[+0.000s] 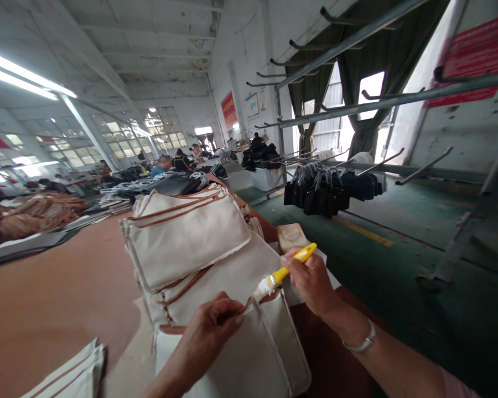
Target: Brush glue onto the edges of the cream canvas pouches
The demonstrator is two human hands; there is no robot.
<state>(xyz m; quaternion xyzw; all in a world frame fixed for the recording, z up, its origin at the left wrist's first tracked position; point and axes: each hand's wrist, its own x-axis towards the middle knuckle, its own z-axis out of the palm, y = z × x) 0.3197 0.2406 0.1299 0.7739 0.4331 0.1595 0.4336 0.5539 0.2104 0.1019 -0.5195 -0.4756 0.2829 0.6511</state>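
My left hand (pixel 212 326) pinches the brown-trimmed edge of a cream canvas bag panel (pixel 228 354) lying at the bottom of an overlapping row of similar panels (pixel 186 243). My right hand (pixel 311 279) grips a yellow-handled brush (pixel 292 265), its tip thick with white paste (pixel 264 287) right at that trimmed edge. Just beyond the brush stands a small beige tub or block (pixel 291 237) with pale residue on it. What it contains is hidden.
The panels rest on a long tan work table (pixel 53 287), with another stack (pixel 72 373) at its near left corner. Black bags hang from a metal rack (pixel 315 190) to the right over a green floor. Co-workers sit at tables farther back.
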